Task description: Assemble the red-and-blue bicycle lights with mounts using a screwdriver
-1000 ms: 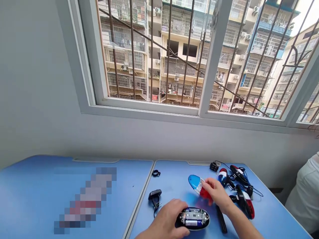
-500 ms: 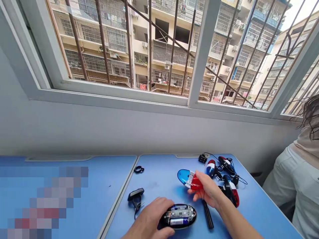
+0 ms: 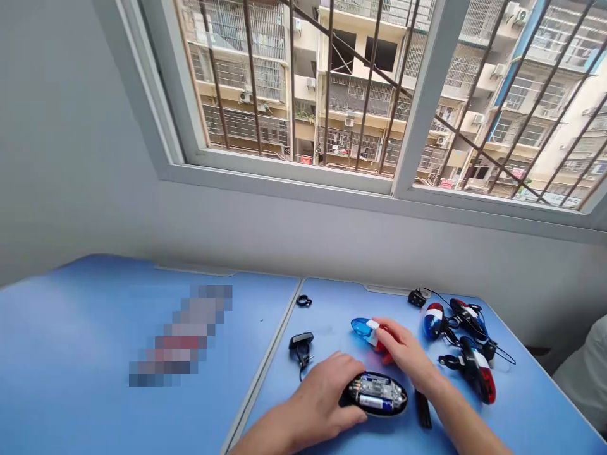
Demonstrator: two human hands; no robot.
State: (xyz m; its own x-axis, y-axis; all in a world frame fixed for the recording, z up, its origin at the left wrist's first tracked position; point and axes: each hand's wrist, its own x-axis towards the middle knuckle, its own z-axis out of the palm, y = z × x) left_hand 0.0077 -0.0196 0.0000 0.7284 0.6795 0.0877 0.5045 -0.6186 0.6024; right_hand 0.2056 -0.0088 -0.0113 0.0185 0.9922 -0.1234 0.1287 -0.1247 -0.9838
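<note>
My left hand (image 3: 327,395) grips the left end of a black oval light housing (image 3: 398,409) with its inside facing up. A blue-and-silver battery (image 3: 374,402) and clear plastic parts show in it. My right hand (image 3: 403,347) pinches a shiny light cover (image 3: 364,328), blue at one end, white in the middle and red at the other. The fingers hide part of the red end. The cover is just beyond the housing, apart from it, low over the table; whether it touches the table I cannot tell. A black handle-like piece (image 3: 423,409) lies below my right wrist.
Several red, white and blue lights (image 3: 477,366) with black mounts and cables lie at the right. A small black box (image 3: 416,298) sits behind them. Left of my hands are a black clamp piece (image 3: 301,344) and a black ring (image 3: 304,301). A blurred patch (image 3: 184,335) covers something farther left.
The view has swung left, so the table items appear farther right. Relative to the table, my right hand has brought the cover leftward. My left hand keeps its hold on the housing.
</note>
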